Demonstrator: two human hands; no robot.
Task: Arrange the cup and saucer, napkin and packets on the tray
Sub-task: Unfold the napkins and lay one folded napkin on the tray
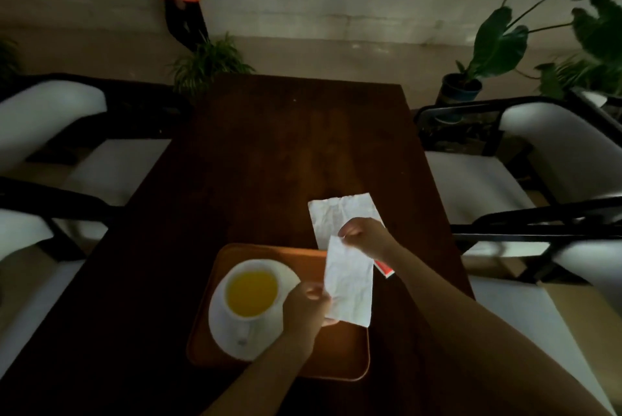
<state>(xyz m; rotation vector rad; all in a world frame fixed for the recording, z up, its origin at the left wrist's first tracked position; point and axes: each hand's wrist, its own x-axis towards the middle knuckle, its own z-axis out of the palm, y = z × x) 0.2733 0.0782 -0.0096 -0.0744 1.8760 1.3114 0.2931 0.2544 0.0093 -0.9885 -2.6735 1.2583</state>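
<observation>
Cup [251,294] on saucer [218,324], already on left half of tray [340,361]: that part looks done. Left hand [304,314] fingers pinch the near edge of a napkin [350,284]; right hand [365,235] fingers pinch its far corner, holding it over the tray's right side, not yet laid flat. Second white napkin [340,213] lies on tabletop [269,153] beyond the tray. Red packet [385,269] peeks out under the right wrist, off the tray. Left to do: napkin, packets.
</observation>
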